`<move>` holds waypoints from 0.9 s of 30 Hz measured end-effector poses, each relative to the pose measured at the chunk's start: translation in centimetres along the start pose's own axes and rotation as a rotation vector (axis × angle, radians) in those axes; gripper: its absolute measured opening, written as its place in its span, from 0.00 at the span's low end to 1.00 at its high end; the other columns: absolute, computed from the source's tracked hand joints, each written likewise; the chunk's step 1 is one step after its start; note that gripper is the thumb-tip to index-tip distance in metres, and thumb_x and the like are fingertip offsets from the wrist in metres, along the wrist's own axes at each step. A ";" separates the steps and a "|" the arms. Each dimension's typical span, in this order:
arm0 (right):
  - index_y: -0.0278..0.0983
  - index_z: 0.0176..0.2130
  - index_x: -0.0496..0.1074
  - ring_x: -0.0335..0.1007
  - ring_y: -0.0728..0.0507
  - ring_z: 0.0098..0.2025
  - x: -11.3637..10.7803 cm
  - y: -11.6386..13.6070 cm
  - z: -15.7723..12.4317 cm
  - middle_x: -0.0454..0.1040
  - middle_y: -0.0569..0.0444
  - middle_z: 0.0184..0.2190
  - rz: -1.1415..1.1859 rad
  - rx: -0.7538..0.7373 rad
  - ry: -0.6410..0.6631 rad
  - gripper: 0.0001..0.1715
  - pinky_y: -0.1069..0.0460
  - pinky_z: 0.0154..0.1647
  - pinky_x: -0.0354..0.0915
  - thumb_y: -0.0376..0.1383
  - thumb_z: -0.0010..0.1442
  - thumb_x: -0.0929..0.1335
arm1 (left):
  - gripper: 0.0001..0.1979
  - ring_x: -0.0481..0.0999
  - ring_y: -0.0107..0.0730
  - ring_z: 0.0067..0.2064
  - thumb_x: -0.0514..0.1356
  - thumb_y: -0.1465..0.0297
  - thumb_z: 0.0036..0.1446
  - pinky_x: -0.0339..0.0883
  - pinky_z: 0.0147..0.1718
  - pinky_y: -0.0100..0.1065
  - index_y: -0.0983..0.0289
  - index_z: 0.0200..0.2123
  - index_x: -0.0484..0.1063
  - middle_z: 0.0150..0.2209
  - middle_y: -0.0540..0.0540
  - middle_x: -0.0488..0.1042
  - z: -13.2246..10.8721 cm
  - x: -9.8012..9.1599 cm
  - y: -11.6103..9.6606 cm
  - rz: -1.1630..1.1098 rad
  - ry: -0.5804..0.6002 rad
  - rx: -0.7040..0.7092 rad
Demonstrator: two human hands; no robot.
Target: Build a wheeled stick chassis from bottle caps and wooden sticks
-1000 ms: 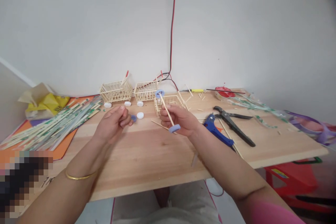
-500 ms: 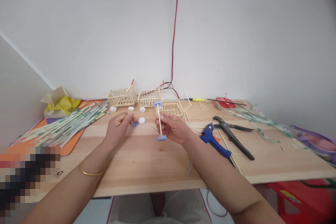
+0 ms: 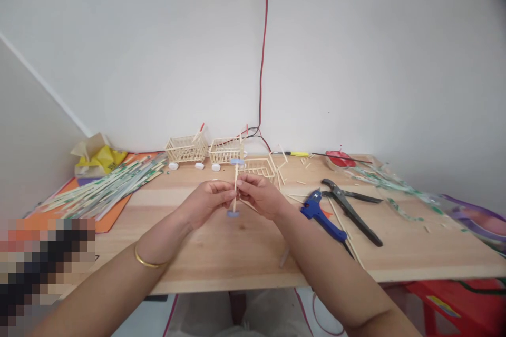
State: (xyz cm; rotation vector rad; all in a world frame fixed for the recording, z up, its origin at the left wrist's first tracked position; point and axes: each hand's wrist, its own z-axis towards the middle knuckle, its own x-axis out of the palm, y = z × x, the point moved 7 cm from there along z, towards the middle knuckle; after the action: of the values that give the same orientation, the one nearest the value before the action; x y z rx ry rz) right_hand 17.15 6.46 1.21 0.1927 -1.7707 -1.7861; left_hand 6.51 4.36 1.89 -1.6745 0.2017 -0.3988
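While the right hand (image 3: pixel 261 196) clamps its fingers on a slim stick (image 3: pixel 236 172) between round blue discs (image 3: pixel 236 161), the left hand (image 3: pixel 208 202) touches it, fingers together, above the grainy wooden tabletop (image 3: pixel 221 260); a slatted basket (image 3: pixel 256 170) stands partly hidden behind.

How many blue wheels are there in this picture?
2. One blue wheel is at the far end of the stick between the left hand and the right hand; the second blue wheel is at the near end. Others may be hidden behind the hands.
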 end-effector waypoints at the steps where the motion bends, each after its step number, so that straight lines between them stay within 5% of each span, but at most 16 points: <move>1: 0.36 0.30 0.70 0.53 0.54 0.23 0.0 0.0 0.0 0.66 0.60 0.22 -0.038 -0.008 0.007 0.15 0.56 0.26 0.52 0.45 0.53 0.71 | 0.12 0.65 0.23 0.26 0.68 0.64 0.44 0.60 0.28 0.27 0.69 0.26 0.75 0.25 0.52 0.71 0.1 -0.1 0.3 -0.011 -0.013 0.001; 9: 0.38 0.39 0.71 0.55 0.54 0.24 -0.3 1.4 -0.3 0.67 0.60 0.26 -0.133 -0.076 -0.100 0.14 0.56 0.26 0.53 0.43 0.55 0.70 | 0.09 0.68 0.28 0.29 0.66 0.64 0.46 0.62 0.31 0.30 0.65 0.25 0.74 0.25 0.51 0.72 -0.1 -1.5 -0.3 0.271 -0.120 0.185; 15: 0.42 0.47 0.70 0.65 0.49 0.39 -0.1 3.4 -1.2 0.71 0.53 0.41 -0.185 -0.173 -0.104 0.20 0.53 0.40 0.61 0.42 0.54 0.71 | 0.09 0.70 0.30 0.31 0.59 0.66 0.55 0.61 0.34 0.30 0.63 0.27 0.73 0.27 0.52 0.73 -0.7 -1.8 -1.8 0.670 -0.149 0.364; 27: 0.44 0.47 0.72 0.65 0.46 0.40 -0.3 3.6 -1.5 0.70 0.52 0.40 -0.363 -0.198 -0.146 0.20 0.50 0.43 0.62 0.41 0.53 0.72 | 0.07 0.70 0.30 0.30 0.58 0.67 0.56 0.60 0.31 0.29 0.62 0.30 0.74 0.27 0.51 0.74 -0.9 -1.2 -1.5 0.799 -0.153 0.413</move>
State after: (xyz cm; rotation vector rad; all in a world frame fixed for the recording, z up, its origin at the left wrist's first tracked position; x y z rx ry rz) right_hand 19.28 5.61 4.34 0.3262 -1.7259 -2.2717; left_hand 4.91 4.20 3.27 -1.0947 0.6019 0.2767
